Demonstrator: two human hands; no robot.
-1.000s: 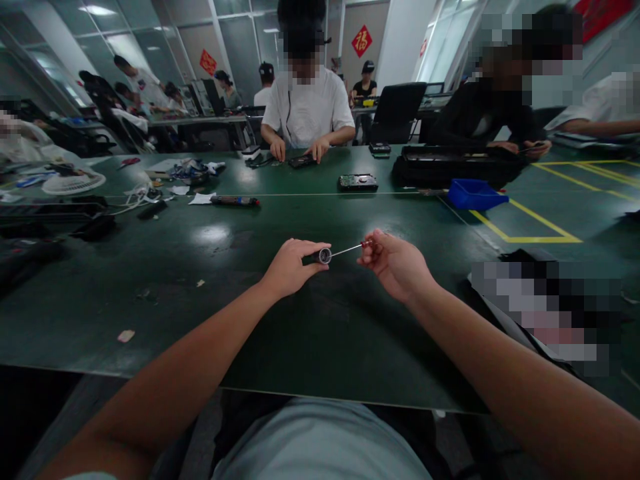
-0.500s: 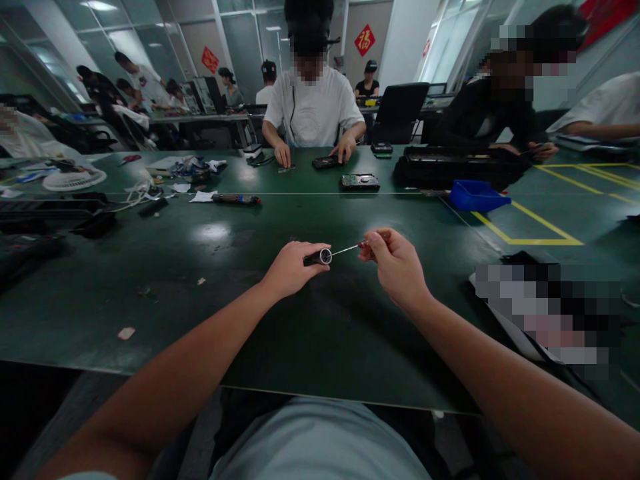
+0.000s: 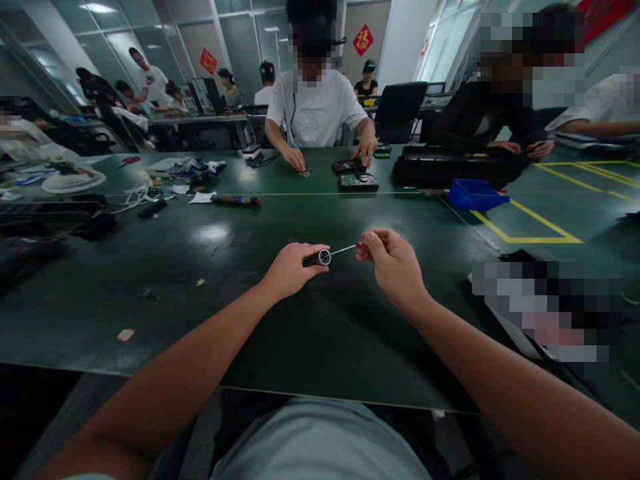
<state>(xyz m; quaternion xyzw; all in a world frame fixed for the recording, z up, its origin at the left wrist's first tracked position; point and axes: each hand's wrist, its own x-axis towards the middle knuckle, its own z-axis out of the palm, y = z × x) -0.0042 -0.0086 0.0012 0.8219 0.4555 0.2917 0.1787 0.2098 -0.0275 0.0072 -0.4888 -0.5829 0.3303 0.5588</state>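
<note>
Hold the black handle steady in the closed left hand above the middle of the bench, pinch the thin shaft tip between right hand fingertips, and align squarely with the socket.

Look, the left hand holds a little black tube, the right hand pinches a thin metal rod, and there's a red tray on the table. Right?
Nearly. The head view shows the tray is blue, not red. The left hand does hold the little black tube, and the right hand pinches the thin metal rod.
</note>
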